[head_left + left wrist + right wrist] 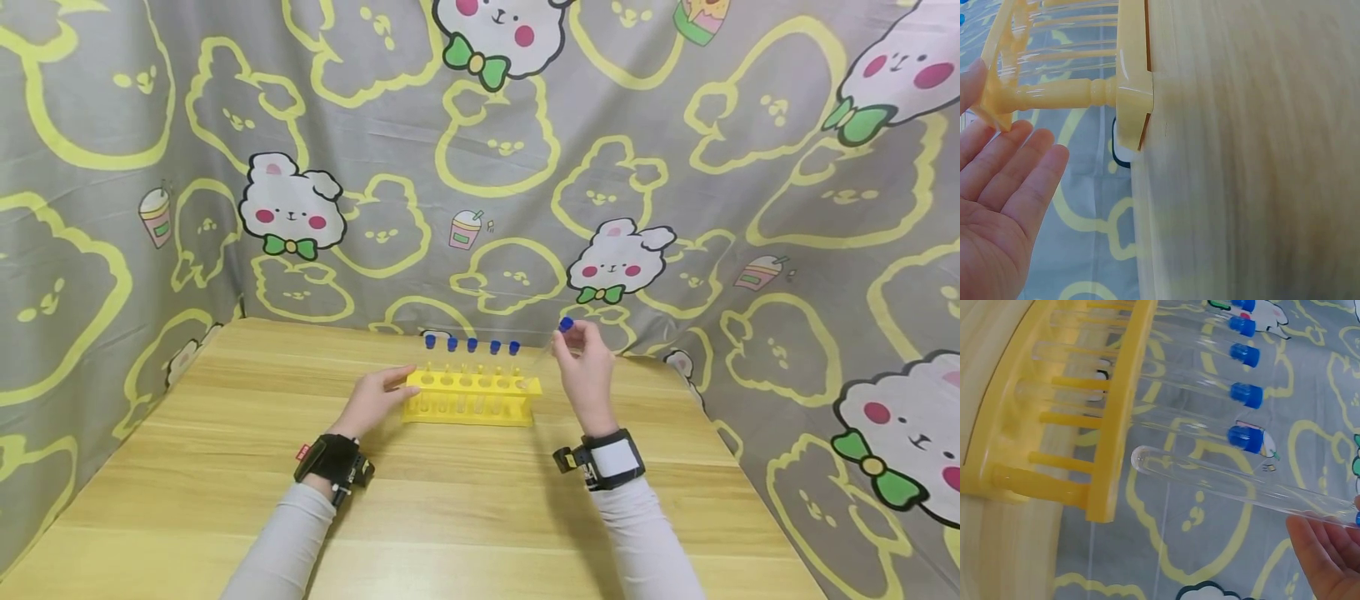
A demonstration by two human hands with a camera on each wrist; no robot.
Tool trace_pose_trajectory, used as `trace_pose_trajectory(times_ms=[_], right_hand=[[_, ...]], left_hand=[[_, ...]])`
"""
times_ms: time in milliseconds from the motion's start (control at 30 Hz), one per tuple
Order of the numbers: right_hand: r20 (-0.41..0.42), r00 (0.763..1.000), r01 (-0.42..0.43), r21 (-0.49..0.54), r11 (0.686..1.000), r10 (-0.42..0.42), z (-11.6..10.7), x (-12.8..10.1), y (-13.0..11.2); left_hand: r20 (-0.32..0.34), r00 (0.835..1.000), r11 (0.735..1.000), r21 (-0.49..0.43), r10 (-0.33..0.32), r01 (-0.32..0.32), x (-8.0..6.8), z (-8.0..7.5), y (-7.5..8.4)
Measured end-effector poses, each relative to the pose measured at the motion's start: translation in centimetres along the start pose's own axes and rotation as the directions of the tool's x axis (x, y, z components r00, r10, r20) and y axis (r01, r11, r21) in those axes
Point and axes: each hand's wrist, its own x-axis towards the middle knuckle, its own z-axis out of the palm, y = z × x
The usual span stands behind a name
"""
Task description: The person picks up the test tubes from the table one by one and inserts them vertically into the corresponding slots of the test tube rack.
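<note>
A yellow test tube rack (472, 389) stands on the table, with several clear test tubes upright in a row of holes, each topped by a blue cap (1246, 395). My left hand (375, 402) grips the left end of the rack's top plate, thumb on one side and fingers on the other. To the right, my right hand (588, 379) pinches another clear test tube (1229, 479) close to its blue cap (566, 324). That tube slants, its rounded bottom just above the rack's top plate near the right end. No tube stands in the rightmost hole.
The wooden table (420, 517) reaches back to a grey curtain (397, 133) with yellow outlines and white cartoon animals, which also hangs at both sides. A wrist camera strap (330, 461) sits on the left forearm, another strap (615, 458) on the right.
</note>
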Motion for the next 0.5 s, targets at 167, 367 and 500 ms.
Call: trace_pose_trajectory(times_ms=[167,367,500], right_hand=[[0.013,1.000,-0.022,-0.006,1.000,0.022,0.7,-0.1,0.7],[0.045,0.999,-0.026,-0.041,0.999,0.028,2.1,-0.9,2.2],[0.074,0.996,-0.037,-0.054,0.998,0.041,3.1,-1.6,3.0]], left_hand=[[-0.004,1.000,1.000,0.006,0.002,-0.002,0.0,0.1,0.0],[-0.010,1.000,1.000,0.005,0.005,-0.005,-0.1,0.1,0.1],[-0.007,1.000,1.000,0.004,0.004,-0.004,0.0,0.1,0.1]])
